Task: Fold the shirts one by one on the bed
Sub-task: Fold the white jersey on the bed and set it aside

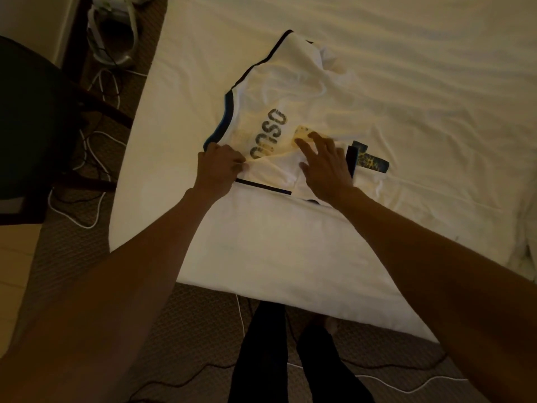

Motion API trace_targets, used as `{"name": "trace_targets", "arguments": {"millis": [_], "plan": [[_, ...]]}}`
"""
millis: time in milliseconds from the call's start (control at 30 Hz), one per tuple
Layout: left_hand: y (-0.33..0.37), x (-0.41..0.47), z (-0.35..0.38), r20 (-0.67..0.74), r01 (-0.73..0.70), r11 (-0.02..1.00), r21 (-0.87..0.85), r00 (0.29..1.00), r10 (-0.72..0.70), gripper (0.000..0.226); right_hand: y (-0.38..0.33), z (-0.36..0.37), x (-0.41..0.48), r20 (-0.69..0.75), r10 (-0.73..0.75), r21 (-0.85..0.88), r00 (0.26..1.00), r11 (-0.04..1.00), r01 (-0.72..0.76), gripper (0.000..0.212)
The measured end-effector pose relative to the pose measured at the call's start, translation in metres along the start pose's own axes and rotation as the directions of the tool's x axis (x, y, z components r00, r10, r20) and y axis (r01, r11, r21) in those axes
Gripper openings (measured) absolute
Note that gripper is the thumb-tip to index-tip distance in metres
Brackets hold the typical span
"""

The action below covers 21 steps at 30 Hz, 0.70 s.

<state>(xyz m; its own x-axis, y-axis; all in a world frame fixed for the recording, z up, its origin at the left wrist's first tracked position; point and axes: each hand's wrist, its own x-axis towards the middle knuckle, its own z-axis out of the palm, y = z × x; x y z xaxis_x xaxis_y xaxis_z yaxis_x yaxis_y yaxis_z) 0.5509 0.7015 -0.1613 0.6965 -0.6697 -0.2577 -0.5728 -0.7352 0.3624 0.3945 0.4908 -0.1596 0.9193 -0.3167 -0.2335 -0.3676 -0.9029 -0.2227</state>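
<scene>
A white sports shirt (290, 91) with black and blue trim and dark printed letters lies partly folded on the white bed (421, 82), near the bed's corner. My left hand (218, 167) pinches a fold of the shirt's fabric at its near left edge. My right hand (325, 164) rests flat on the shirt with its fingers spread, just right of the lettering. A dark blue and yellow patterned sleeve cuff (369, 161) sticks out to the right of that hand.
A dark chair (37, 126) stands left of the bed on patterned carpet. White and black cables (96, 175) trail over the floor beside and in front of the bed. My legs (290, 359) are at the bed's near corner.
</scene>
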Motion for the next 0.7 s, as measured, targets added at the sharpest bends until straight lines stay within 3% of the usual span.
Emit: {"name": "trace_targets", "arguments": {"millis": [100,200,267,367,467,567,700], "plan": [[-0.003,0.013,-0.006,0.041,0.063,0.986,-0.155,0.998,-0.057,0.016,0.006,0.005,0.018,0.126,0.056,-0.073,0.990,0.996,-0.047,0.045],[-0.008,0.018,-0.009,0.055,0.005,0.998,-0.070,0.998,-0.001,0.021,0.020,0.009,0.016,0.092,0.196,-0.054,0.976,0.980,-0.191,0.041],[-0.008,0.018,-0.007,0.005,-0.096,0.995,0.012,0.995,0.096,0.025,0.024,0.013,0.005,0.031,0.261,-0.013,0.965,0.965,-0.261,0.051],[0.009,0.008,0.001,-0.113,-0.186,0.983,0.011,0.976,0.186,0.033,0.021,0.015,-0.013,-0.114,0.228,0.030,0.967,0.974,-0.226,0.067],[0.042,-0.006,0.021,-0.189,-0.280,0.959,-0.050,0.945,0.266,0.035,0.003,0.022,-0.026,-0.173,0.152,0.088,0.973,0.986,-0.138,0.061],[0.066,-0.012,0.055,-0.129,-0.340,0.939,-0.057,0.935,0.331,0.042,-0.007,0.042,-0.033,-0.079,0.158,0.117,0.984,0.982,-0.148,0.057],[0.058,-0.008,0.088,-0.039,-0.270,0.959,0.083,0.961,0.274,0.057,0.014,0.067,-0.036,-0.031,0.267,0.097,0.963,0.960,-0.263,0.060]]}}
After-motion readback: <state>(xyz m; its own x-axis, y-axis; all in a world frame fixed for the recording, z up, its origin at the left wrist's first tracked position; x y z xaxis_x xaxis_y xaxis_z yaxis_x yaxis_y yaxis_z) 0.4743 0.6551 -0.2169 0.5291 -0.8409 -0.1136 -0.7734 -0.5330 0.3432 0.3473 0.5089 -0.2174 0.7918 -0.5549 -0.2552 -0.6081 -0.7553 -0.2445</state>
